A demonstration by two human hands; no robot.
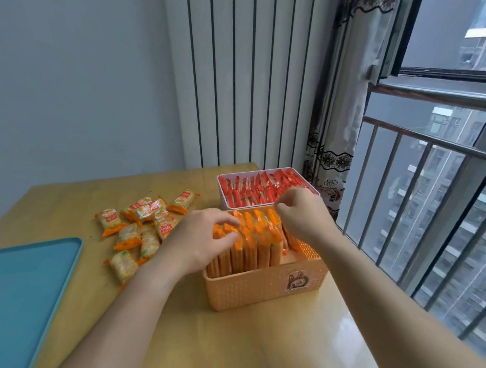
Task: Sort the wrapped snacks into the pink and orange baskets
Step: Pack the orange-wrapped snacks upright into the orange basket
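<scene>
Two hands over orange basket (255, 289) | left hand (198, 239) grips upright snacks (259, 244) beneath | right hand (301, 213) curled, hold unclear

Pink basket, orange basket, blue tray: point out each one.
Pink basket (221, 192): head view, on its left wall.
Orange basket (249, 288): head view, on its front wall, left of the sticker.
Blue tray (11, 295): head view, on its bare middle.
</scene>
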